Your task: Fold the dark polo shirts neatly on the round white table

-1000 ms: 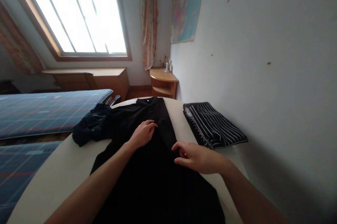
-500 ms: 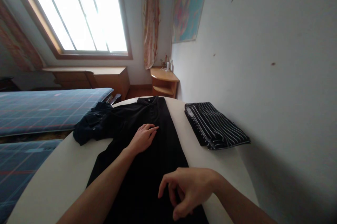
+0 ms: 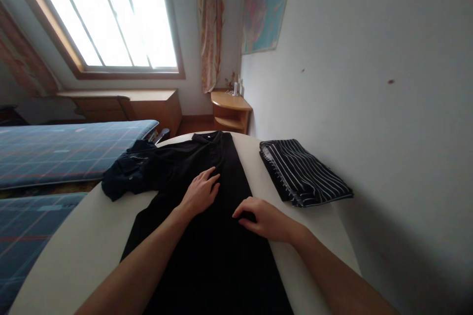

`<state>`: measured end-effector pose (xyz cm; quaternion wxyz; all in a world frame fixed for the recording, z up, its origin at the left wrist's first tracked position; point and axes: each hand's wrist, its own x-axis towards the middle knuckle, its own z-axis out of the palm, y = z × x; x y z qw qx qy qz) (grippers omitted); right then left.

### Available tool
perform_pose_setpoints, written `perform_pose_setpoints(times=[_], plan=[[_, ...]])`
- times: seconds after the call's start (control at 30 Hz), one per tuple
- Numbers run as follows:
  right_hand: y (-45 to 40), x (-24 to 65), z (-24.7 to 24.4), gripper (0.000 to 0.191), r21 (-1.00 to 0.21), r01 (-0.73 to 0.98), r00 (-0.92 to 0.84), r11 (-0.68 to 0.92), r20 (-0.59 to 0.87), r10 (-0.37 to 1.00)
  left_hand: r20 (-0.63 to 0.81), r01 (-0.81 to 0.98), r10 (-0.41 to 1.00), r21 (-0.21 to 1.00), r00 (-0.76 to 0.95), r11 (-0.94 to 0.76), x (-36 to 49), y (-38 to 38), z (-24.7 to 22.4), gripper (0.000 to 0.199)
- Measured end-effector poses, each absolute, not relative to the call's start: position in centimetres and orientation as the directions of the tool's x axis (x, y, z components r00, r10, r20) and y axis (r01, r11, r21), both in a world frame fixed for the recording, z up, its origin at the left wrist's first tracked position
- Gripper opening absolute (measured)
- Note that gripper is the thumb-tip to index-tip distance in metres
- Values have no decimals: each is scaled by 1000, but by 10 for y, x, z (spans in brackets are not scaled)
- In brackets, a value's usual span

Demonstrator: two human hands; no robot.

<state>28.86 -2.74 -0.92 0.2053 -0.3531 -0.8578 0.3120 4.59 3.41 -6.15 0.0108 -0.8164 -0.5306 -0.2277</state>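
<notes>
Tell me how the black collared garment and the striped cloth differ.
The black collared garment looks plain, while the striped cloth has white lines on black. The garment lies stretched out long, while the cloth is folded into a compact bundle. The left hand lies on the garment, while neither hand touches the cloth. Both are mostly black and lie on the pale table.

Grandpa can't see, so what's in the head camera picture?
A person's left hand lies on a black collared fabric garment spread over a rounded cream table, the right hand curled over the garment's right side. A folded, white-striped black cloth lies further right.
</notes>
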Motion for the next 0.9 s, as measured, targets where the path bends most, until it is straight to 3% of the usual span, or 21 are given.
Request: perform_pose_setpoints(times=[0.13, 0.27, 0.43, 0.63, 0.73, 0.9], plan=[[-14, 300, -20, 25, -738, 453, -632, 500, 129, 764, 404, 837, 808, 158, 429, -524, 54, 20, -49, 33], [-8, 304, -26, 25, -718, 481, -573, 502, 175, 800, 271, 596, 608, 135, 746, -792, 61, -11, -31, 31], [-6, 302, -28, 29, -692, 479, -570, 541, 223, 791, 112, 296, 335, 274, 935, -915, 66, -52, -23, 64], [-11, 302, -20, 29, -645, 565, -564, 515, 153, 811, 21, 195, 225, 429, 974, -882, 81, -82, -17, 76], [-15, 303, -13, 28, -590, 647, -533, 483, 104, 840, 38, 179, 211, 391, 977, -903, 93, -96, -23, 71], [-10, 300, -21, 32, -486, 617, -559, 619, 283, 779, 169, 172, 204, 185, 964, -968, 121, -119, -62, 57]])
